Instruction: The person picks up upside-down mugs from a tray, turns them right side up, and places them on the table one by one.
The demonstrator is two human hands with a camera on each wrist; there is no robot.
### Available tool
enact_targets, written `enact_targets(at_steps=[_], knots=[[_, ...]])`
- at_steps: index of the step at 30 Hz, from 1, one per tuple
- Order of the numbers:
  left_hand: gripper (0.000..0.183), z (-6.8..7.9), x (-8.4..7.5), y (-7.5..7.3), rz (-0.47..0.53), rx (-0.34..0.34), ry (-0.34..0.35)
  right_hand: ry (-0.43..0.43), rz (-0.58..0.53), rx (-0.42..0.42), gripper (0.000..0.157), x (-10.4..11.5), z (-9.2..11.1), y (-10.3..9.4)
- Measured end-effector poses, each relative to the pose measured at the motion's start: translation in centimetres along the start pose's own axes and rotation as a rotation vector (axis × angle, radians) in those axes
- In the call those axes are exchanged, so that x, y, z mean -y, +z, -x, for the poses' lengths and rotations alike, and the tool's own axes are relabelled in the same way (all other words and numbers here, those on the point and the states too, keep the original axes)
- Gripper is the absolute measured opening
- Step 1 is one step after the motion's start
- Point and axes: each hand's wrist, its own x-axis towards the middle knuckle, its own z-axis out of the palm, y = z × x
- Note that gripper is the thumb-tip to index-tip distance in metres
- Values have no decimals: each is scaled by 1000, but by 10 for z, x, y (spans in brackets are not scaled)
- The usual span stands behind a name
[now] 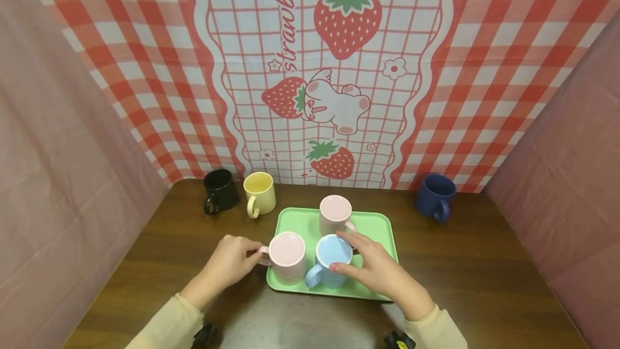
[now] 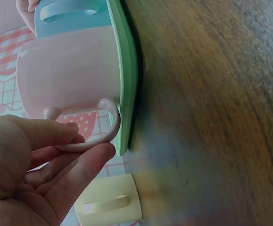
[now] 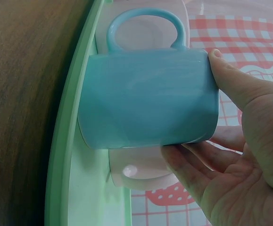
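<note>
My left hand (image 1: 232, 257) pinches the handle of a pink mug (image 1: 288, 263) between thumb and fingers. This mug stands at the front left of a light green tray (image 1: 380, 228), its flat base facing up. Right beside it on the tray is a light blue mug (image 1: 334, 269), also bottom up, its handle toward the front left. My right hand (image 1: 378, 271) holds the blue mug from the right; the right wrist view shows the thumb (image 3: 235, 77) at its upper edge and the fingers against its side. Behind it a second pink mug (image 1: 334, 211) stands bottom up, partly hidden.
Upright along the back of the wooden table (image 1: 484, 273) stand a black mug (image 1: 220, 190) and a yellow mug (image 1: 260, 194) at the left. A dark blue mug (image 1: 435, 195) is at the back right. A checked strawberry cloth (image 1: 242, 96) hangs behind the table.
</note>
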Motion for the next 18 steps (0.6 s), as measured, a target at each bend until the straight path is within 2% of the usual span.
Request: enact_targets(at_steps=[6, 15, 18], knots=[[7, -2, -1, 2, -21, -51, 23, 4, -6, 4, 70, 0, 0, 0], [21, -4, -2, 4, -135, -191, 84, -8, -36, -2, 70, -3, 1, 2], [16, -4, -2, 2, -160, -250, 112, -14, -45, 3, 70, -3, 1, 1]])
